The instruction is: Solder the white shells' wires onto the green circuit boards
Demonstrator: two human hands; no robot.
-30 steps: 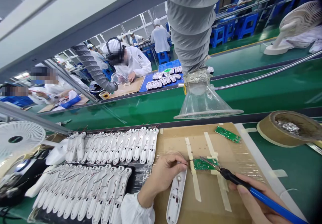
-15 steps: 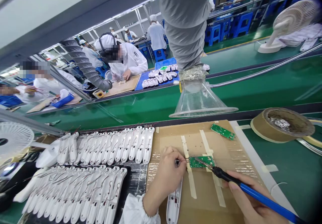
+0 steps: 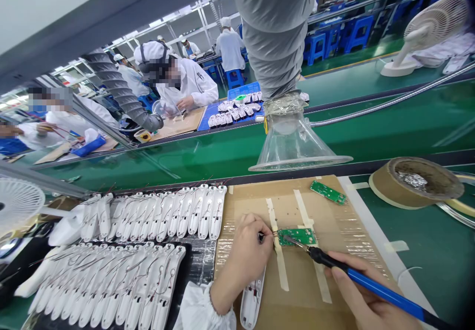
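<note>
My right hand (image 3: 356, 285) is closed around a blue and black soldering iron (image 3: 371, 280). The iron's tip touches or hovers just over a green circuit board (image 3: 297, 236), which lies flat on the cardboard. At the board's left end my left hand (image 3: 252, 248) is pinched on thin wires (image 3: 274, 233) that run to the board. Under that hand lies a white plastic housing (image 3: 252, 303), its upper part hidden by my wrist. A second green circuit board (image 3: 328, 192) rests farther back on the cardboard.
Two rows of white housings (image 3: 148, 216) with wires stand at left. Tape strips (image 3: 284, 265) cross the cardboard mat (image 3: 252, 196). A clear extraction hood (image 3: 300, 147) hangs above; a tape roll (image 3: 382, 186) sits at right. Co-workers (image 3: 189, 82) sit beyond the green partition.
The soldering iron and my right hand have shifted slightly left, its tip staying at the board's left half. My left hand keeps its pinch. The whole view has moved a little.
</note>
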